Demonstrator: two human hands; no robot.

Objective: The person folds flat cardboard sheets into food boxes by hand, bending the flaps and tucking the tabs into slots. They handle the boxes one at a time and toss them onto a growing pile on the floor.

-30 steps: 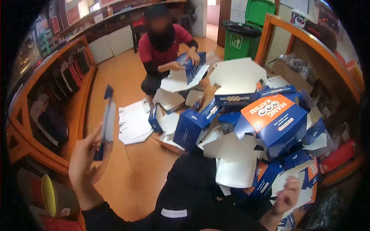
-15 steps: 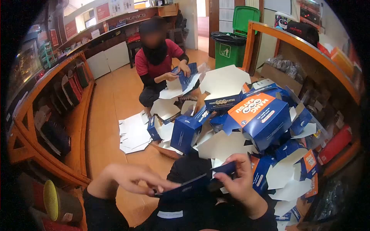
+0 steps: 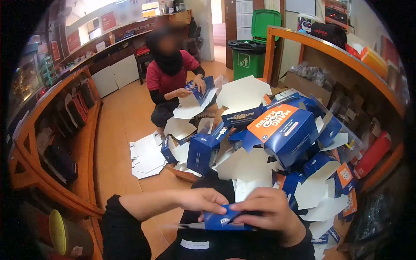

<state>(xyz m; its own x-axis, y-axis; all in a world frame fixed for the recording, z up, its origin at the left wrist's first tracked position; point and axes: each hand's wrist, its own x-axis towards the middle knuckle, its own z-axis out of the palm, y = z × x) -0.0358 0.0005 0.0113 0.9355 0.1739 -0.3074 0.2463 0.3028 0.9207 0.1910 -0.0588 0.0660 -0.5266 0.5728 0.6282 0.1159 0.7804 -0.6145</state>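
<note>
A dark blue cardboard box piece (image 3: 223, 222) with a small white mark lies across my lap. My left hand (image 3: 203, 201) pinches its upper left edge between thumb and fingers. My right hand (image 3: 268, 212) grips its right side, fingers pressed on a folded flap. Part of the piece is hidden behind my hands. Just beyond my knees is a heap of blue, white and orange boxes; the large blue box (image 3: 292, 145) with an orange lettered top sits on it, and another blue box (image 3: 200, 154) stands to its left.
Across from me a person (image 3: 175, 69) squats, holding a blue and white box sheet (image 3: 197, 102). Flat white sheets (image 3: 147, 156) lie on the floor. Wooden shelves (image 3: 93, 143) stand at left, a wooden rack (image 3: 333, 45) at right, a green bin (image 3: 249, 60) behind.
My left hand has moved right and now pinches the box piece near my right hand. The piece has turned so its marked blue face shows. The whole view has shifted slightly.
</note>
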